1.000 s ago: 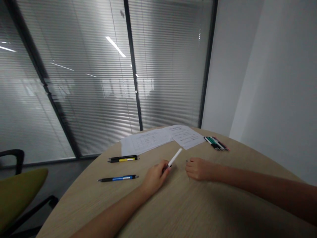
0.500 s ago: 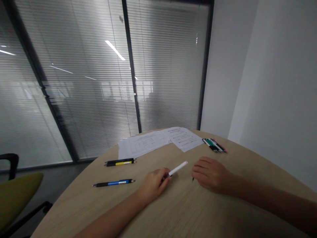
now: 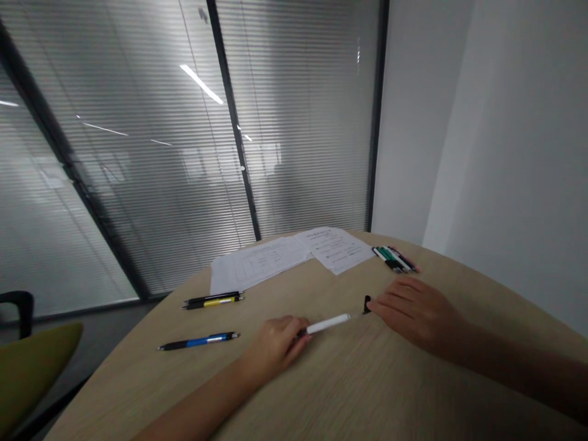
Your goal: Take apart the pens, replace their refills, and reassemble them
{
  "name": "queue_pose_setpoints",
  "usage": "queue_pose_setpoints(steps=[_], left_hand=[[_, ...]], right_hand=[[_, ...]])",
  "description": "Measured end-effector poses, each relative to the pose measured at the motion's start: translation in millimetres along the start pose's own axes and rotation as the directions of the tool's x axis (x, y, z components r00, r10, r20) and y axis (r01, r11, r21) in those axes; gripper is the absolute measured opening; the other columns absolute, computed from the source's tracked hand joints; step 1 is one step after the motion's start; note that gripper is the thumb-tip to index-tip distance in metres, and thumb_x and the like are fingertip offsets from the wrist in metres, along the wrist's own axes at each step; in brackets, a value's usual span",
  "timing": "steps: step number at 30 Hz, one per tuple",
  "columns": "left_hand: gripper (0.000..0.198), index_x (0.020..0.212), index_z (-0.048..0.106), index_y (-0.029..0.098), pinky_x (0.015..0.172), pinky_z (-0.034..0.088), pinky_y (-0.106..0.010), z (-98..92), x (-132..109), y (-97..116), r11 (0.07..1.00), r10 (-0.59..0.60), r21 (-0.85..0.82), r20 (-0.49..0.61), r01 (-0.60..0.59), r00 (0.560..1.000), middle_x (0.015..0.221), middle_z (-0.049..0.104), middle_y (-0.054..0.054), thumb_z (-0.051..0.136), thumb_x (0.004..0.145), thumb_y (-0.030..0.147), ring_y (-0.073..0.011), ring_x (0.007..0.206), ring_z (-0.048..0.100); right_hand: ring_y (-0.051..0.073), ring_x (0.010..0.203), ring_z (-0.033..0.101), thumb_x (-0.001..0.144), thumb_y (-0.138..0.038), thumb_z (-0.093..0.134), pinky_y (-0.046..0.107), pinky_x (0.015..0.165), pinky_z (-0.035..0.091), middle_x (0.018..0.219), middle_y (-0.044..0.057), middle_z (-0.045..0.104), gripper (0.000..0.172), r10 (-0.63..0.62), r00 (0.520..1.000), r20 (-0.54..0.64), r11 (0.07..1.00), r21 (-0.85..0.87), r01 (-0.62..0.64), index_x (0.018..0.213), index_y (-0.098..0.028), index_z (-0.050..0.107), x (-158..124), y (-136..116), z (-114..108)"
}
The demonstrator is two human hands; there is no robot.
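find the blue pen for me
In the head view, the blue pen lies on the wooden table, just left of the left hand and below the yellow-banded pen.

Papers [image 3: 285,254] are sitting at the back of the worktop [image 3: 362,392], a pen bundle [image 3: 394,259] is lying to their right, and three pens [image 3: 198,341] are lying left of the marker [image 3: 327,324].

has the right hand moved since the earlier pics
Yes, rightward: the right hand was left of the bundle of pens earlier, and now sits slightly right of it in the view.
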State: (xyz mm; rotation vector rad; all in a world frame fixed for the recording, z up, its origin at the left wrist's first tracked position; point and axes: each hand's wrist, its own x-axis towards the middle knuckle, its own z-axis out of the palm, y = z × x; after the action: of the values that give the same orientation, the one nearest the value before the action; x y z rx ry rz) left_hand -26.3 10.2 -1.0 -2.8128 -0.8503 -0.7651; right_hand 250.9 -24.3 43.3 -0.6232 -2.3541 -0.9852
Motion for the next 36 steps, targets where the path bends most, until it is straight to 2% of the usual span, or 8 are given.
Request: queue_pose_setpoints(steps=[4, 13, 18, 26, 32, 36], left_hand=[[0.017, 0.09, 0.049, 0.018, 0.057, 0.044, -0.021, 2.5, -1, -2, 1.0, 0.026, 0.011, 0.006, -0.026, 1.0, 0.071, 0.061, -0.002, 0.034, 0.086, 0.026, -0.0125, 0.062, 0.057], [0.019, 0.09, 0.051, 0.019, 0.061, 0.044, -0.023, 0.6, 0, 1, 0.998, -0.063, -0.018, 0.08, 0.065, 0.995, 0.076, 0.063, -0.004, 0.035, 0.086, 0.027, -0.0134, 0.066, 0.058], [0.018, 0.09, 0.051, 0.017, 0.059, 0.044, -0.022, 0.9, 0, 1, 1.0, -0.018, -0.022, 0.038, 0.019, 0.999, 0.076, 0.063, -0.004, 0.035, 0.086, 0.026, -0.013, 0.064, 0.057], [0.021, 0.087, 0.053, 0.015, 0.054, 0.042, -0.022, 3.9, -2, -1, 0.998, 0.02, 0.058, 0.051, -0.023, 0.998, 0.067, 0.061, -0.005, 0.035, 0.086, 0.026, -0.0131, 0.057, 0.055], [0.022, 0.089, 0.053, 0.017, 0.057, 0.042, -0.022, 3.0, -1, -1, 0.999, -0.027, 0.043, 0.074, 0.023, 0.997, 0.07, 0.063, -0.005, 0.035, 0.086, 0.027, -0.013, 0.061, 0.057], [0.021, 0.091, 0.053, 0.017, 0.059, 0.043, -0.022, 3.7, 0, -1, 0.995, -0.099, -0.019, 0.082, 0.1, 0.992, 0.074, 0.063, -0.004, 0.035, 0.085, 0.027, -0.0132, 0.064, 0.057]], right_hand=[[0.015, 0.062, 0.051, 0.085, -0.009, 0.035, 0.032, 0.065, 0.039, 0.066, 0.005, 0.062, 0.027, -0.014, 1.0, 0.015, 1.0, -0.022, 0.014, 0.081, -0.012, 0.061, -1, 3, -1], [0.014, 0.061, 0.051, 0.086, -0.009, 0.032, 0.032, 0.064, 0.038, 0.064, 0.004, 0.063, 0.03, -0.035, 0.999, 0.001, 0.997, -0.073, 0.035, 0.08, -0.015, 0.061, 4, 2, -10], [0.014, 0.06, 0.051, 0.086, -0.008, 0.031, 0.032, 0.064, 0.038, 0.064, 0.005, 0.063, 0.032, -0.059, 0.998, 0.0, 0.996, -0.069, 0.059, 0.079, -0.013, 0.061, 8, -1, -10], [0.014, 0.057, 0.052, 0.086, -0.004, 0.029, 0.033, 0.065, 0.039, 0.065, 0.005, 0.064, 0.037, -0.099, 0.995, -0.006, 0.988, -0.122, 0.097, 0.074, -0.013, 0.062, 19, -5, -7], [0.014, 0.063, 0.055, 0.087, -0.006, 0.029, 0.033, 0.068, 0.041, 0.067, 0.004, 0.066, 0.034, -0.083, 0.996, -0.029, 0.993, -0.09, 0.08, 0.082, -0.014, 0.062, 28, -13, 0], [0.016, 0.077, 0.056, 0.087, -0.008, 0.031, 0.034, 0.074, 0.04, 0.082, 0.006, 0.067, 0.03, -0.04, 0.997, -0.06, 0.996, -0.087, 0.035, 0.088, -0.014, 0.061, 33, -14, 0]])
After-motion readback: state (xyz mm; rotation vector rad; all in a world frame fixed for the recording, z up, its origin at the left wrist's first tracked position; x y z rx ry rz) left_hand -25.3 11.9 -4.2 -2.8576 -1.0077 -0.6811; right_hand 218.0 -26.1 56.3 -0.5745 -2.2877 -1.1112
